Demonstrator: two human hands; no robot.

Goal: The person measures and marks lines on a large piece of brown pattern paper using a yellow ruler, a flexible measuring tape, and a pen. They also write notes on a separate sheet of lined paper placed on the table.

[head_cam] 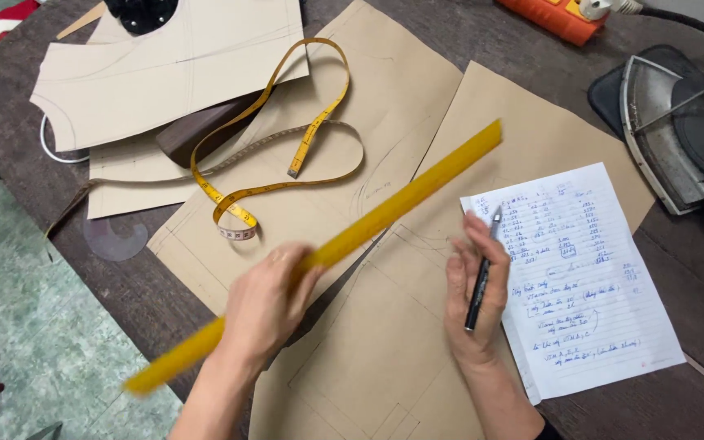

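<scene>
1. at the left hand [266, 301], the fingers [287, 261] are curled shut over a long yellow ruler [385, 213], gripping it a little below its middle.
2. the ruler runs on a slant from the lower left, past the desk edge, up to the right over the brown pattern paper [385, 106]; it looks blurred along its length.
3. at the right hand [474, 293], the fingers [482, 236] lie fairly straight with a black pen [481, 281] tucked between them, tip pointing up; the hand rests on a lower sheet of brown paper [368, 367] with faint pencil lines.
4. just beside that hand, to its right, lies a lined white sheet of notes [588, 285] written in blue ink, overlapping the brown paper.
5. above the left hand, a yellow tape measure [287, 147] loops over the pattern paper and over a dark brown block [197, 134].
6. farther up left sits a pale cut pattern piece [156, 65].
7. at the right edge of the dark desk [678, 407] stands a grey iron [678, 130], and an orange object [547, 16] lies at the top.
</scene>
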